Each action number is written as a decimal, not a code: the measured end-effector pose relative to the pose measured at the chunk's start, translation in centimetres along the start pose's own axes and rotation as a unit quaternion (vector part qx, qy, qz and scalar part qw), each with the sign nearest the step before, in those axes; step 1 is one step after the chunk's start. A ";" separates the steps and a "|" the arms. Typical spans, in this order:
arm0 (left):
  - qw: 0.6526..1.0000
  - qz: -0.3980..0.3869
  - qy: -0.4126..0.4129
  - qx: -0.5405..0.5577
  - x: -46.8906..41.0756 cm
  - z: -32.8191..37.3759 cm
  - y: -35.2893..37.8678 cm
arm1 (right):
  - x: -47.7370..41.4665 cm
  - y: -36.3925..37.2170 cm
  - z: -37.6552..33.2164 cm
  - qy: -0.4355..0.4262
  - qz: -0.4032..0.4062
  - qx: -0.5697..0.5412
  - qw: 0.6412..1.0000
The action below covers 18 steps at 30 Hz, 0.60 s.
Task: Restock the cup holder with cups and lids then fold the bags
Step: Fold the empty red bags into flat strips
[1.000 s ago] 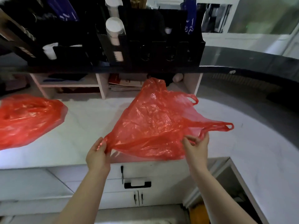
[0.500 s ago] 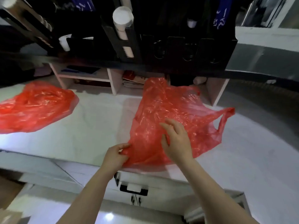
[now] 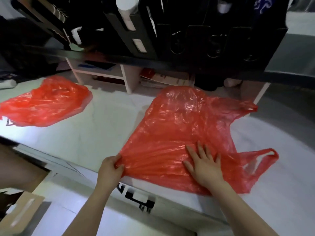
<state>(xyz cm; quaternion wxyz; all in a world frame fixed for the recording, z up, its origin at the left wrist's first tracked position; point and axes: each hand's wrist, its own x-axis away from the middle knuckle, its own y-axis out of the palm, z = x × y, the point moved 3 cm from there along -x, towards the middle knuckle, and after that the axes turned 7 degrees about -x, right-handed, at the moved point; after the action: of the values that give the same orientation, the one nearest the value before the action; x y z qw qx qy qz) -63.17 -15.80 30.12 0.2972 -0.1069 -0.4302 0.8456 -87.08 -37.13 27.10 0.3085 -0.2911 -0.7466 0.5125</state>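
Red plastic bag (image 3: 184, 133) spread on white surface (image 3: 105, 133); corner pinched in left hand (image 3: 110, 169) grip, right hand (image 3: 202, 165) pressed flat, fingers splayed. Air should be smoothed out before folding.

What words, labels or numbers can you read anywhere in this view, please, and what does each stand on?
No text is legible.
Blue item at top right: white characters, too blurred to read.
Red and white papers on the shelf: print too small.
Drawer label holder: motion-blurred, unreadable.
Red bag under the hands: no print seen.
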 end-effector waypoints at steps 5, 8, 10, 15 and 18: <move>0.997 0.067 -0.018 -0.031 -1.6 2.4 -0.4 | -0.1 0.2 0.6 -0.011 0.011 -0.005 1.000; 0.994 0.060 0.090 -0.028 -3.7 6.5 0.4 | -0.4 0.1 0.7 -0.014 0.007 -0.008 1.000; 0.985 0.036 0.168 -0.023 -5.4 9.1 1.7 | -0.5 0.0 0.9 -0.016 0.001 -0.004 1.000; 0.949 -0.061 0.257 -0.169 -8.2 10.3 7.0 | -0.2 -0.3 1.2 -0.011 -0.003 -0.009 1.000; 0.916 -0.084 0.264 -0.291 -8.5 8.6 9.6 | -0.2 -1.1 1.9 -0.008 -0.017 -0.014 1.000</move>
<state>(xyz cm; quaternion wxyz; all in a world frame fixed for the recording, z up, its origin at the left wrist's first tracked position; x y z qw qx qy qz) -64.10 -30.88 27.17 0.4256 -0.3715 -0.5708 0.5958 -88.52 -38.72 27.55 0.3067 -0.2788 -0.7609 0.4992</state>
